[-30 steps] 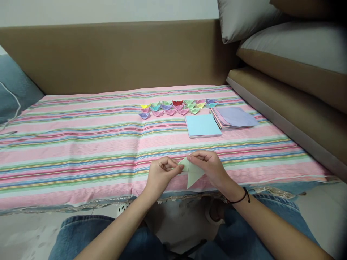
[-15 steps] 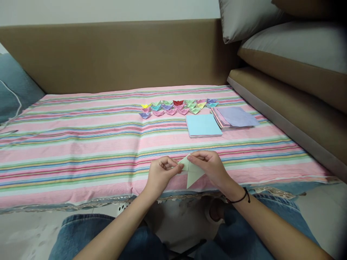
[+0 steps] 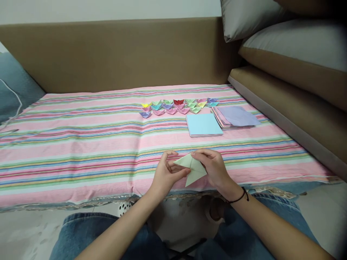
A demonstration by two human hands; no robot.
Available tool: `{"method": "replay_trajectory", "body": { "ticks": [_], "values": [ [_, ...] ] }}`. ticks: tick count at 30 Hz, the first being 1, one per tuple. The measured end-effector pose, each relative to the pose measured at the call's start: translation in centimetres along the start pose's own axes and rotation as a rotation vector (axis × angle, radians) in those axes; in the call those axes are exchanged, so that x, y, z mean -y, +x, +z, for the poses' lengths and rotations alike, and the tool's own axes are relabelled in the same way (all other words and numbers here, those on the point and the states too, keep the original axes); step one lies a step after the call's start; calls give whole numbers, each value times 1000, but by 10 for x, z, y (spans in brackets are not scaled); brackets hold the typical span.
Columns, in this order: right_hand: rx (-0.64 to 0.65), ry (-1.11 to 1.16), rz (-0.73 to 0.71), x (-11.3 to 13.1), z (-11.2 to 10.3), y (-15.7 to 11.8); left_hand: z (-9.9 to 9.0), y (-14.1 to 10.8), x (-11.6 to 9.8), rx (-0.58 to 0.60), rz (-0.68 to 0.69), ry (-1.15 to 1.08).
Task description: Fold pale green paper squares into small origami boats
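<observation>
A pale green sheet of origami paper (image 3: 194, 172), folded into pointed flaps with creases across it, is held up just above the near edge of the striped cloth. My right hand (image 3: 213, 167) pinches its upper right part between thumb and fingers. From the left, my left hand (image 3: 170, 174) has its thumb on the front of the paper near the middle, with fingers partly behind the left flap. Farther back on the cloth stand several small folded paper boats (image 3: 171, 111) in rows of pink, green, purple, blue, yellow and red.
A stack of light blue square paper (image 3: 204, 124) lies beyond my hands. Beside it is a looser pile topped with purple paper (image 3: 240, 116). Large brown and grey cushions (image 3: 295, 54) rise along the right. A white cable (image 3: 16, 95) hangs at the far left.
My left hand has shifted right and its fingers have spread, the thumb moving toward the paper's middle. More of the paper's left flap now shows. My right hand keeps its pinch.
</observation>
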State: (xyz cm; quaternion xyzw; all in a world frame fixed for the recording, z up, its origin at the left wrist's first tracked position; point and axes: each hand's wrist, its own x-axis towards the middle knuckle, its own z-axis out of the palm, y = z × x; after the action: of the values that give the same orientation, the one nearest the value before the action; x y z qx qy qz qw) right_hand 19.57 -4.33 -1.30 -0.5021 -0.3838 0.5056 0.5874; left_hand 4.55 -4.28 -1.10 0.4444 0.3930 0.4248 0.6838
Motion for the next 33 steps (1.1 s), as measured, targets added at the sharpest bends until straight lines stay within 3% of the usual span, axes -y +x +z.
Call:
{"method": "replay_trajectory", "body": {
  "ticks": [11, 19, 27, 33],
  "values": [
    [-14, 24, 20, -1, 4, -2, 7, -2, 1, -106, -58, -103],
    [6, 37, 6, -4, 5, -3, 6, -3, 1, -39, -12, -100],
    [-17, 52, 24, -3, 4, -2, 2, -2, -5, -116, 25, -45],
    [-16, 51, 18, -5, 4, -2, -1, -1, -7, -62, 43, -66]
  ]
}}
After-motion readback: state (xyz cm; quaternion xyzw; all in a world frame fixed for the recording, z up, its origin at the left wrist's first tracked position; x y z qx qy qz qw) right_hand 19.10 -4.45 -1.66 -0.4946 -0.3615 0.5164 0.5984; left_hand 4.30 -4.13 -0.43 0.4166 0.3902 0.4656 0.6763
